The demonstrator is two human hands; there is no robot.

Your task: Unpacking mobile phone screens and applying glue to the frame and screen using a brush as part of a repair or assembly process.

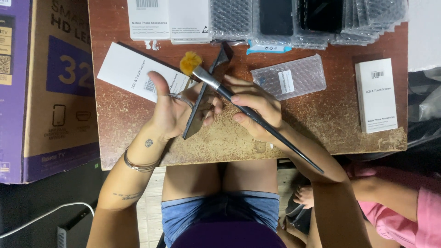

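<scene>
Currently the left hand [172,110] is gripping a dark flat phone screen panel [200,109] edge-on to the camera, thumb sticking up, fingers curled round the panel's lower half. Panel is sitting over the middle of the brown table [321,115], just above the near edge. Its long axis is running steeply, lower end toward the person and slightly left, upper end pointing away and slightly right, ending in a dark flex tail [223,54].

The right hand [257,110] is closed round a long brush [248,110], pinching the black handle partway along. Brush axis is lying diagonal: yellow bristle tuft [189,63] pointing up-left, away from the person, handle end trailing down-right past the table edge and over the forearm. Silver ferrule is crossing right at the panel's upper part; can't tell whether the bristles are touching anything.

A white slim box [133,73] is lying tilted just left of the left thumb, partly under it. A bubble-wrap pouch [289,77] with a white label is lying right of the right hand, apart from it. Another white box [376,95] is standing lengthwise near the table's right edge. More white boxes, bubble-wrapped parts and dark screens are lining the far edge. A large cardboard carton [46,87] is sitting left of the table. Another person in pink [404,206] is at lower right.
</scene>
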